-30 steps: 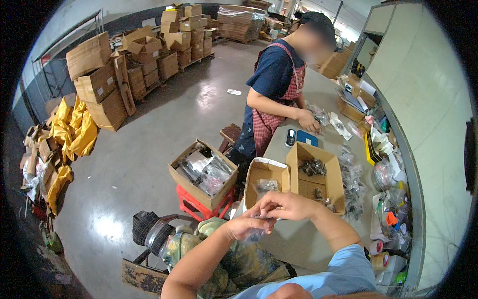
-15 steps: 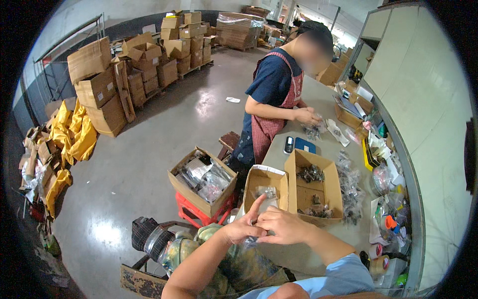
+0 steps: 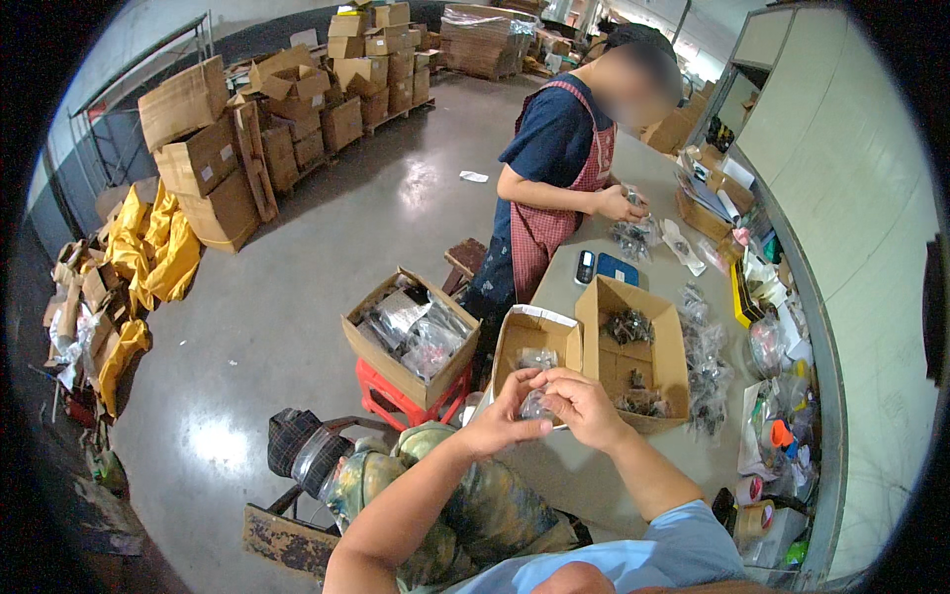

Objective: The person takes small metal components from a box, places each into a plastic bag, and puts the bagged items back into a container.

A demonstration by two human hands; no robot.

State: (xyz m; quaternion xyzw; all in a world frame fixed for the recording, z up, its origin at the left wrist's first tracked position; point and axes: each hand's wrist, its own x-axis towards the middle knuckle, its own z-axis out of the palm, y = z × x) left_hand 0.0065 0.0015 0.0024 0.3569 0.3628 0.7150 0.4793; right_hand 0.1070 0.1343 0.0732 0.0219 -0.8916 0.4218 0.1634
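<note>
Between my two hands is a small clear plastic bag, its contents too small to make out. My left hand is closed on its left side, thumb pointing to the right. My right hand pinches it from the other side. Just beyond my fingers stands a small open carton with another clear bag in it. Right of that, a larger open carton holds dark small parts in loose heaps.
Filled clear bags lie along the table to the right. A carton of bags sits on a red stool at left. Across the table a co-worker handles a bag beside a blue scale. Tape rolls are near right.
My hands have moved up and forward toward the small carton. My left index finger, stretched out before, is now bent in at the bag. The whole view has shifted slightly.
</note>
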